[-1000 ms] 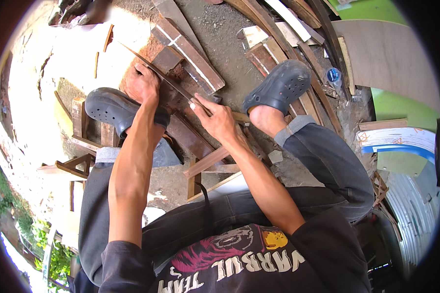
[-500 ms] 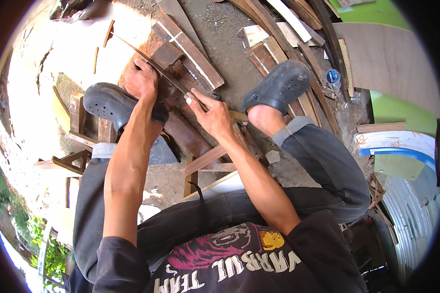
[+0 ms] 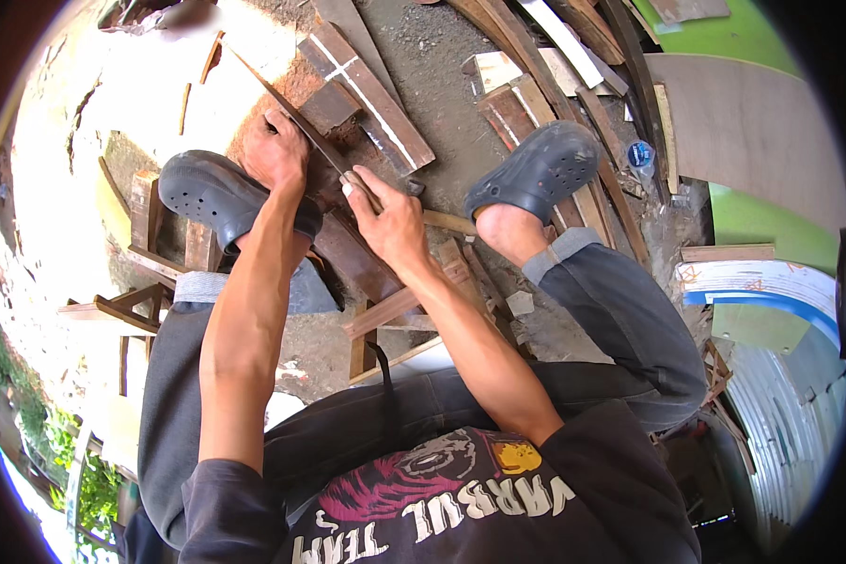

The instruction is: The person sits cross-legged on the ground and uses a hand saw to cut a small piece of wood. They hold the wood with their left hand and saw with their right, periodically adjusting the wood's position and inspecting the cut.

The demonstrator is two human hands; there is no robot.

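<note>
My right hand (image 3: pixel 385 221) is closed round the handle of a handsaw. The long, thin saw blade (image 3: pixel 296 115), seen nearly edge-on, slants away to the far left. Just left of the blade, my left hand (image 3: pixel 274 155) is bent down with its fingers curled; what they grip is hidden beneath it. A dark square-ended wooden block (image 3: pixel 331 105) lies right against the blade's far side. Below the saw, a reddish-brown board (image 3: pixel 362 261) runs back toward me. My left foot, in a dark clog (image 3: pixel 207 193), rests beside my left hand.
A brown plank with white stripes (image 3: pixel 376 103) lies beyond the block. My other clog (image 3: pixel 536 169) stands on long wooden strips at the right. Curved green and grey panels (image 3: pixel 752 132) and a plastic cup (image 3: pixel 641 155) are farther right. Small wooden frames (image 3: pixel 122 310) stand at the left.
My right hand and the saw have slid a little away from me and to the left. My left hand stays in nearly the same place.
</note>
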